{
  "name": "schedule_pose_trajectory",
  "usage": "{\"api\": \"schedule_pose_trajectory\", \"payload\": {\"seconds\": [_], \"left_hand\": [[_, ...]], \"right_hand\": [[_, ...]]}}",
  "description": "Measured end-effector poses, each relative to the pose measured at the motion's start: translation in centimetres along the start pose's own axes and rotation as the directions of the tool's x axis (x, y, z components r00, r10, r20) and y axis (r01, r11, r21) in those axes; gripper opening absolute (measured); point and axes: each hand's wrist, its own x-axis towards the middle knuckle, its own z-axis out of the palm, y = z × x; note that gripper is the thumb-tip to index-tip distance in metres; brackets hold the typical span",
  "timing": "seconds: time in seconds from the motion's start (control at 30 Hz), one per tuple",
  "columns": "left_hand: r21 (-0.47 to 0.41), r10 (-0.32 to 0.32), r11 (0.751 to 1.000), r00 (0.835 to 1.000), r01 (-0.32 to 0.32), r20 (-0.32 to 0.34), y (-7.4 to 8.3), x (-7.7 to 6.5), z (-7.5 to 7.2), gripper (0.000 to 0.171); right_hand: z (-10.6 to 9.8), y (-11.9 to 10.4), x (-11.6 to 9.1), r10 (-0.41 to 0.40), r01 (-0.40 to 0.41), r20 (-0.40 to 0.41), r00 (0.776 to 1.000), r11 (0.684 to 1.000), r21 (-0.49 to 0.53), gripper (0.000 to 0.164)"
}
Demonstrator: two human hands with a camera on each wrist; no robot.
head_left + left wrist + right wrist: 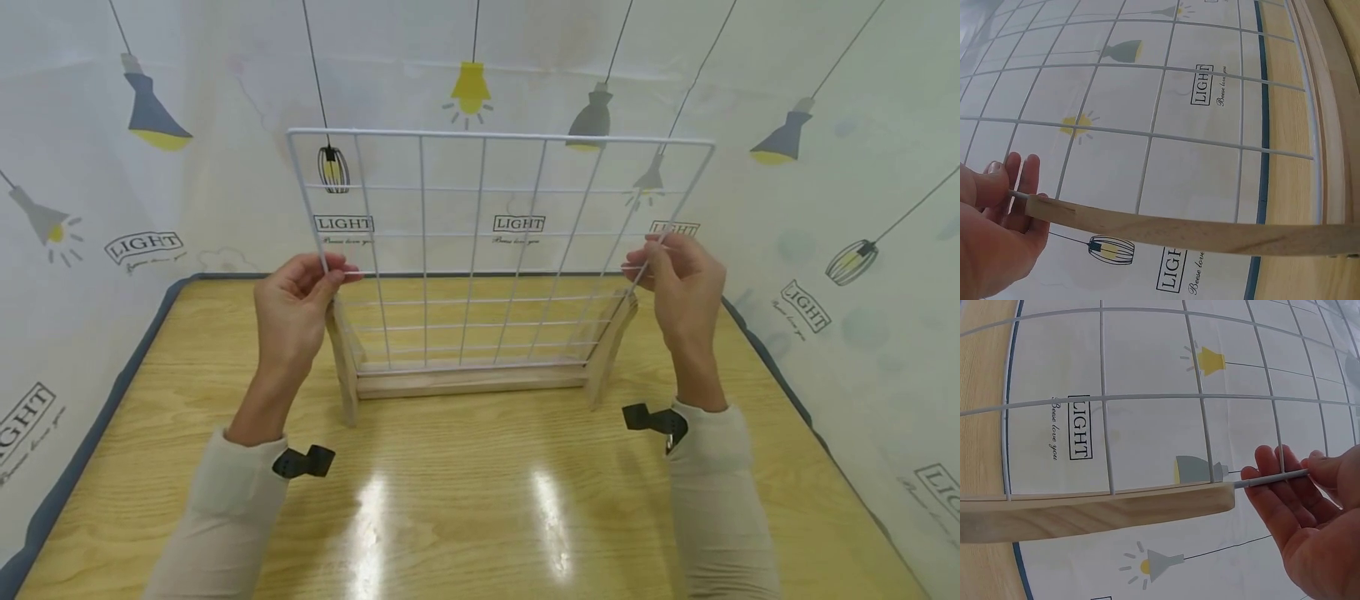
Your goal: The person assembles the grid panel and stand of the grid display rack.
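A white wire grid panel [480, 190] stands upright in a pale wooden stand [472, 382], its lower edge at the stand's crossbar and its sides between two wooden uprights. My left hand [291, 304] pinches the grid's left side wire between thumb and fingers, just above the left upright [1147, 226]. On the opposite side, my right hand [686, 287] pinches the right side wire the same way, close above the end of the right upright [1116, 512]. In both wrist views, thumb and fingertips meet at the wire.
The stand rests on a wood-grain table [465, 483] with a dark blue border [97, 417]. Pale sheets [240, 92] printed with hanging lamps and "LIGHT" labels rise behind and on both sides. A black strap device [303, 461] sits on each wrist over the sleeve.
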Motion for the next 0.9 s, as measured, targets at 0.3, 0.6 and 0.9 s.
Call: {"api": "schedule_pose_trajectory", "payload": {"seconds": [0.3,0.6,0.9], "left_hand": [[0.132,-0.024,0.991,1.0,0.025,-0.012,-0.4,-0.2,-0.1,0.01],[0.157,-0.018,0.987,1.0,0.019,-0.008,-0.4,-0.2,-0.1,0.011],[0.148,-0.065,0.987,0.998,0.065,-0.002,-0.7,-0.3,-0.5,0.01]], "right_hand": [[-0.2,0.6,-0.3,0.012,-0.012,-0.005,1.0,0.999,-0.049,0.011],[-0.3,0.9,-0.3,0.008,-0.008,-0.009,1.0,0.995,-0.098,0.01],[-0.5,1.1,-0.5,0.006,-0.002,0.036,0.999,0.994,-0.107,0.016]]}}
